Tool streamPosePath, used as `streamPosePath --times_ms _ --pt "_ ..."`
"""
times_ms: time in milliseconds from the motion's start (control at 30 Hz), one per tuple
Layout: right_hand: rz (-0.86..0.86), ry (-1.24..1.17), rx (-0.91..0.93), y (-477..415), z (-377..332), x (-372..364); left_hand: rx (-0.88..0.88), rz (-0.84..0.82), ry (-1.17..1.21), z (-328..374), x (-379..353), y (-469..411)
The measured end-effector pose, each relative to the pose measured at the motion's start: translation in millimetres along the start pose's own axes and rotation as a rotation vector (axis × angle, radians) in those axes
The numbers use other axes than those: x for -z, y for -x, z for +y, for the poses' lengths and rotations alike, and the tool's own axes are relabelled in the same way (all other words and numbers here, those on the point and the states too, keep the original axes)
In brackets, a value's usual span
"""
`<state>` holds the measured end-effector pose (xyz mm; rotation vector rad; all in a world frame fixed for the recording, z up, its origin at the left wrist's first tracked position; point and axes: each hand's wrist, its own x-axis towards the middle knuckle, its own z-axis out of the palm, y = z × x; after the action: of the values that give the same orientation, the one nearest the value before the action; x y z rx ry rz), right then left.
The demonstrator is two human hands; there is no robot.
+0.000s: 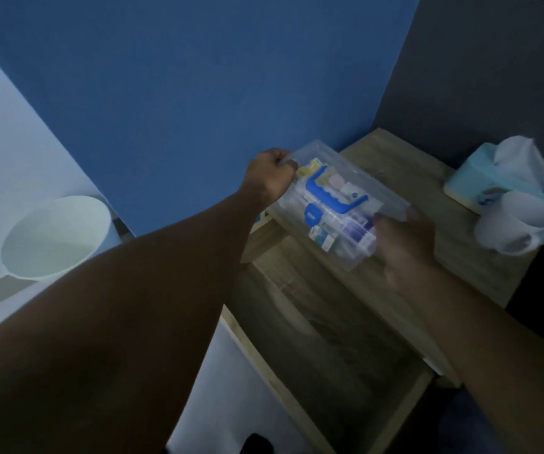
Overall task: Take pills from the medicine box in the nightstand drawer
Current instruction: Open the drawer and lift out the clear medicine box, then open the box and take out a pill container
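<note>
A clear plastic medicine box (336, 204) with a blue handle and blue latch is held between both hands, over the front edge of the wooden nightstand top (395, 165). Packets of medicine show through its lid. My left hand (272, 178) grips the box's far left end. My right hand (404, 244) grips its near right end. Below the box the nightstand drawer (329, 348) stands pulled out, and its inside looks dark and bare.
A light blue tissue box (480, 178) with a white tissue sticking up sits at the right of the nightstand top, with a white mug (509, 227) in front of it. A white waste bin (54, 237) stands on the floor at the left, against the blue wall.
</note>
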<state>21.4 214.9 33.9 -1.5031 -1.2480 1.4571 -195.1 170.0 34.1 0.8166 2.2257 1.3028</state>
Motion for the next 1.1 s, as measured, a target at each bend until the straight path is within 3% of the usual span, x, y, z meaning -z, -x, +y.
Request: streamPosePath --times_ms 367,467,533,633,733,900,1100 --pt "-0.001 0.037 0.088 -23.5 12.5 -5.4 -0.045 -0.023 -0.076 -16.8 -10.0 -8.1" --pt "-0.04 0.252 0.203 -18.7 13.9 4.9 0.024 -0.04 -0.13 -16.6 -11.1 -2.3" --pt "-0.071 0.46 0.38 -13.9 13.3 15.7 0.119 -0.003 -0.076 -17.9 -15.1 9.3" --pt "-0.292 0.781 0.637 -12.9 9.1 29.4 0.193 0.037 -0.049 -24.6 -24.9 31.7" --pt "-0.418 1.006 0.728 -16.9 7.1 38.9 0.276 -0.038 0.195 -25.1 -40.3 52.2" --pt "-0.404 1.142 0.792 -17.8 7.0 40.8 0.488 -0.06 0.65 -18.8 -54.9 61.9" --pt "-0.397 1.159 0.804 -14.3 3.4 40.7 0.536 0.014 0.621 -22.3 -61.7 60.1"
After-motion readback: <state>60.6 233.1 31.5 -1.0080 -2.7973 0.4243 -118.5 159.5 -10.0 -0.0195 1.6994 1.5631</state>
